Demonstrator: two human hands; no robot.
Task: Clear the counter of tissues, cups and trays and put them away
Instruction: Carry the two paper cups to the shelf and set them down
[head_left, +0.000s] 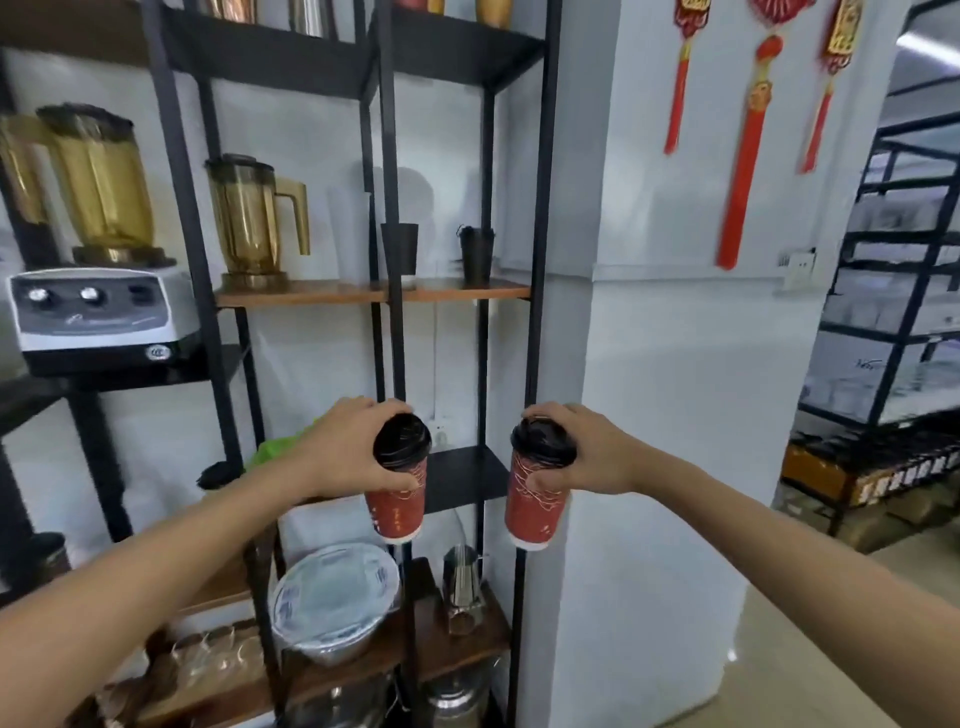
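I hold two red paper cups with black lids in front of a black metal shelf rack (395, 312). My left hand (348, 452) grips the left red cup (397, 506) near its lid. My right hand (582, 452) grips the right red cup (535, 512) the same way. Both cups hang in the air, upright and slightly tilted, at the height of a dark shelf board (467, 475). No tissues, trays or counter are in view.
The rack holds amber blender jugs (249, 223), a blender base (98, 317), two black cups (475, 254) on a wooden shelf, a foil-lidded bowl (332, 603) and a steel pitcher (462, 587). A white pillar (675, 364) stands right, with more racks (893, 291) behind.
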